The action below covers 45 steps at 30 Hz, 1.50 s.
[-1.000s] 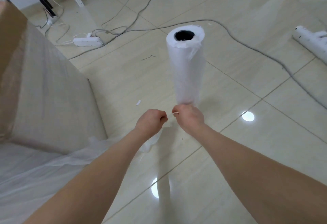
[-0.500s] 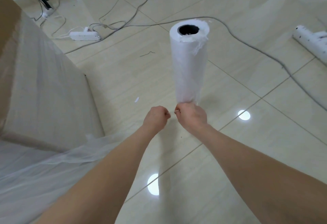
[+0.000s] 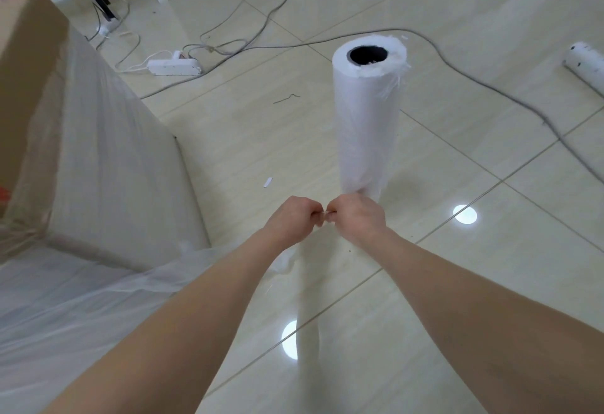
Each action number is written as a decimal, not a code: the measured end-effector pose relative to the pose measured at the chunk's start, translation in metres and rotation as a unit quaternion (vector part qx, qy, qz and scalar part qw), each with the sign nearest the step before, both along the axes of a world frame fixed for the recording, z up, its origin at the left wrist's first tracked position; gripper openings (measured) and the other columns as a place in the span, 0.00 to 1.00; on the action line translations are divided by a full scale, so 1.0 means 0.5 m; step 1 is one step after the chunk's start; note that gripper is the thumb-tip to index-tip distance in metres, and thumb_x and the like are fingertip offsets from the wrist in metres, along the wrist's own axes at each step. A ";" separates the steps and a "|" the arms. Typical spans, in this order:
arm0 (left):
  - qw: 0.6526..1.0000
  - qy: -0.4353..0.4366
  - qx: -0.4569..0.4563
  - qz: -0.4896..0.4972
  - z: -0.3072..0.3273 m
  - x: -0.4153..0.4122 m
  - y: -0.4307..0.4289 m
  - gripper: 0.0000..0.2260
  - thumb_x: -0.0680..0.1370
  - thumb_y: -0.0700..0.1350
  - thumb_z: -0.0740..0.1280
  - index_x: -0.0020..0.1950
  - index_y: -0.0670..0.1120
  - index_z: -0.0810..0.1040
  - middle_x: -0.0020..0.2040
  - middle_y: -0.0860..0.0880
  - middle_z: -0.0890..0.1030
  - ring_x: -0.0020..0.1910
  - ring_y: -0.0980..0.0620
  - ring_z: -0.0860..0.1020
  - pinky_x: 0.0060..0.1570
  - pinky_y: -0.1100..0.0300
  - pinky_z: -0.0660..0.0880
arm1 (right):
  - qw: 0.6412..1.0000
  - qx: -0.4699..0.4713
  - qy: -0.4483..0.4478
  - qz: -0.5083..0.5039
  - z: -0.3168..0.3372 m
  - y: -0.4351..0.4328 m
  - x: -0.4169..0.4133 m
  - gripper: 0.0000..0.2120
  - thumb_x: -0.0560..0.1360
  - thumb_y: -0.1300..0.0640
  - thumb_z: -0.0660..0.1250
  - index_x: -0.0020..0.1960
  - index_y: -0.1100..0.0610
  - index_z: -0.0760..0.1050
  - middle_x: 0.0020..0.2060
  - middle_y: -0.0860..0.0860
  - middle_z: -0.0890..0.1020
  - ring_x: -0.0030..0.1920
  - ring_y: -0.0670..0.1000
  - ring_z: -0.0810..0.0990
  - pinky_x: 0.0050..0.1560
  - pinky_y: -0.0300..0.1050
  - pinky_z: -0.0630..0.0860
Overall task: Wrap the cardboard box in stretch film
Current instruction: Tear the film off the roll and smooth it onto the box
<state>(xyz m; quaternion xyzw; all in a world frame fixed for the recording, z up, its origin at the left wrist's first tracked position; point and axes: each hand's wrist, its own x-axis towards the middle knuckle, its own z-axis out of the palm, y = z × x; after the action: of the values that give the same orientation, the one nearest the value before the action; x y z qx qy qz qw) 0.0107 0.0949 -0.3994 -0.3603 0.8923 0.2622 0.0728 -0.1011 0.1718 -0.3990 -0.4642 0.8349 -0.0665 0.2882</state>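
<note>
While roll (image 3: 367, 125) stands upright, left hand (image 3: 291, 219), right hand (image 3: 359, 219) pinch film (image 3: 183, 271).

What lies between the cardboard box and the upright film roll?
Floor tile with a small white scrap and a thin bent wire, in the head view.

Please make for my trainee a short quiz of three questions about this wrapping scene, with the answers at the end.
1. True or false: the film roll lies flat on its side.
2. Where is the cardboard box relative to the left hand and right hand? A) to their left B) to their right C) behind the roll
3. Fill the gap: the loose film runs from the box up to the ___ hand.
Key: 1 false, it stands upright; 2 A; 3 left.
</note>
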 end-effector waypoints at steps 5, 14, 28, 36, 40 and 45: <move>0.997 0.024 0.067 0.005 0.030 0.016 -0.011 0.12 0.77 0.36 0.58 0.37 0.45 0.77 0.32 0.51 0.72 0.32 0.51 0.73 0.37 0.61 0.78 | 1.000 0.006 0.011 -0.027 0.007 0.000 0.014 0.11 0.79 0.56 0.59 0.54 0.53 0.79 0.46 0.53 0.77 0.54 0.56 0.79 0.46 0.42 0.72; 0.959 0.048 0.279 0.015 0.087 0.067 -0.035 0.13 0.82 0.39 0.59 0.38 0.44 0.77 0.30 0.51 0.64 0.27 0.58 0.66 0.45 0.62 0.80 | 0.998 -0.018 0.061 -0.008 0.013 -0.013 0.040 0.15 0.76 0.62 0.59 0.58 0.53 0.79 0.55 0.54 0.80 0.56 0.56 0.79 0.49 0.41 0.71; 0.997 0.009 0.074 0.035 0.062 0.056 -0.021 0.07 0.78 0.45 0.66 0.47 0.43 0.81 0.28 0.51 0.70 0.28 0.56 0.72 0.33 0.65 0.77 | 0.991 -0.085 -0.107 -0.015 0.007 0.013 0.036 0.08 0.78 0.51 0.63 0.53 0.46 0.79 0.40 0.49 0.83 0.44 0.51 0.83 0.39 0.42 0.75; 0.997 -0.004 -0.081 0.014 0.053 0.033 0.002 0.10 0.79 0.51 0.63 0.47 0.47 0.79 0.29 0.55 0.70 0.36 0.49 0.73 0.42 0.54 0.75 | 0.992 -0.119 -0.050 -0.004 0.026 0.018 0.026 0.10 0.78 0.51 0.60 0.43 0.46 0.78 0.43 0.49 0.83 0.44 0.52 0.82 0.44 0.44 0.77; 0.996 0.027 -0.081 0.012 0.053 0.038 0.004 0.08 0.79 0.48 0.63 0.45 0.46 0.78 0.28 0.54 0.70 0.35 0.49 0.72 0.43 0.52 0.75 | 0.989 -0.117 -0.071 -0.050 0.024 0.014 0.028 0.13 0.74 0.54 0.61 0.31 0.50 0.74 0.38 0.50 0.84 0.41 0.53 0.83 0.41 0.45 0.79; 0.997 0.051 -0.055 -0.031 0.074 0.031 0.025 0.07 0.79 0.45 0.63 0.41 0.47 0.75 0.26 0.54 0.68 0.31 0.50 0.69 0.36 0.56 0.70 | 0.973 -0.104 -0.139 -0.155 0.008 0.011 0.010 0.10 0.72 0.58 0.61 0.37 0.57 0.79 0.34 0.51 0.85 0.39 0.53 0.85 0.46 0.47 0.82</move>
<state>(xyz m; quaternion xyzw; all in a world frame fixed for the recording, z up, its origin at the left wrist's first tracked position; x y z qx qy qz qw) 0.0260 0.1075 -0.3624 -0.3223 0.9186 0.2284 0.0153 -0.0963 0.1773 -0.3950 -0.3425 0.8372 -0.2605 0.3374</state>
